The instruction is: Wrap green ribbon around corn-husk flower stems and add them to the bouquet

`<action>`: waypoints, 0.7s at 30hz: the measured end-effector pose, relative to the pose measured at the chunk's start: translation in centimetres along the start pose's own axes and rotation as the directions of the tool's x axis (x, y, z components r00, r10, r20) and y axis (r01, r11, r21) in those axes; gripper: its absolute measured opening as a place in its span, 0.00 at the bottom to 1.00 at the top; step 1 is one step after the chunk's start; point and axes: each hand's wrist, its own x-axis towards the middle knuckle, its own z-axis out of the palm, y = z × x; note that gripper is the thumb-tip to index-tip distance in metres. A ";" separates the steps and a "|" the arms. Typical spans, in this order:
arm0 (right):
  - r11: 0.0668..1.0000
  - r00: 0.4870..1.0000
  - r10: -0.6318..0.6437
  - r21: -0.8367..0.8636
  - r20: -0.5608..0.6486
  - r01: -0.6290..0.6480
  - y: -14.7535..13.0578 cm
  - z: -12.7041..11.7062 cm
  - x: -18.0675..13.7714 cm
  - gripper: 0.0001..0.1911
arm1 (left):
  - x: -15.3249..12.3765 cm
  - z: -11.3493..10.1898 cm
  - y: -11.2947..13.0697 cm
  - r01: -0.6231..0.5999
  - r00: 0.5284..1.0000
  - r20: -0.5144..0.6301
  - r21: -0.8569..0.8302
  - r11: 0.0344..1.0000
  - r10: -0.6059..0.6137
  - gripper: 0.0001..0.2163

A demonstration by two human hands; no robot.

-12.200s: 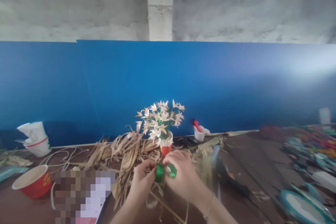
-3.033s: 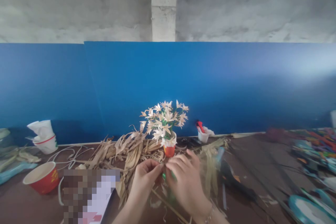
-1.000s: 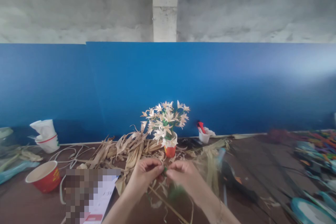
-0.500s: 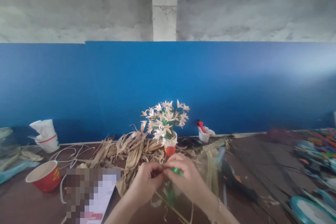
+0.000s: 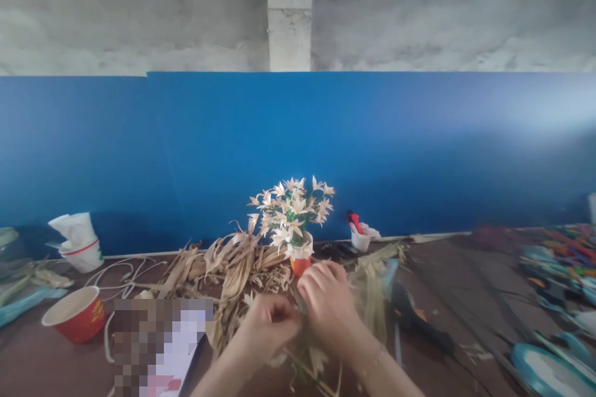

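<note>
My left hand (image 5: 272, 325) and my right hand (image 5: 326, 301) meet low in the middle, both with fingers curled in a pinch. What they pinch is hidden between them; only a thin green stem and pale husk bits (image 5: 310, 363) show below. Just beyond my hands stands a small orange and white cup (image 5: 300, 258) holding a bunch of pale husk flowers (image 5: 291, 206). Dried corn husks (image 5: 228, 267) lie heaped to the left of the cup on the brown table (image 5: 465, 298).
A red paper cup (image 5: 72, 322) sits front left and stacked white cups (image 5: 79, 242) behind it. A small white cup with a red tool (image 5: 357, 232) stands by the blue wall. Colourful ribbon rolls (image 5: 554, 273) crowd the right side. A dark tool (image 5: 410, 316) lies right of my hands.
The green tape seen between my fingers half a second ago is now hidden. My left hand has dropped lower and my right hand has closed over it.
</note>
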 end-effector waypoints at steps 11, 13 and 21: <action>0.757 0.882 0.314 0.469 0.351 -0.456 -0.5 -1.6 0.5 0.06 | 0.9 -0.9 0.3 -0.008 0.986 -0.166 -0.072 0.997 -0.004 0.11; 0.811 0.899 0.330 0.400 0.289 -0.426 -1.5 -1.3 0.4 0.03 | 1.1 -1.0 -0.2 -0.055 0.987 -0.155 -0.038 0.998 0.048 0.10; 0.984 0.979 0.158 0.105 -0.131 -0.145 -1.5 0.4 -0.2 0.07 | 1.6 -1.1 -0.6 -0.111 0.972 -0.204 0.030 0.993 0.115 0.05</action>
